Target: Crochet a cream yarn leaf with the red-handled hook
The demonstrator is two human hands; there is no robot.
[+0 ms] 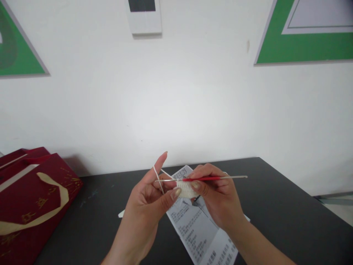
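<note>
Pinching crochet piece (186, 188) — between fingers (176, 193)

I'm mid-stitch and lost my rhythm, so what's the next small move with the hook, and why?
Probably swing the crochet hook tip toward the white yarn strand and catch it. The right hand holds the hook level above the small white crocheted piece, its tip pointing toward the left hand, where the strand runs taut over the raised forefinger, close to the tip.

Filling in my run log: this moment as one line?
left hand: yarn over finger, pinching swatch | right hand: holds hook | under: paper, table
</note>
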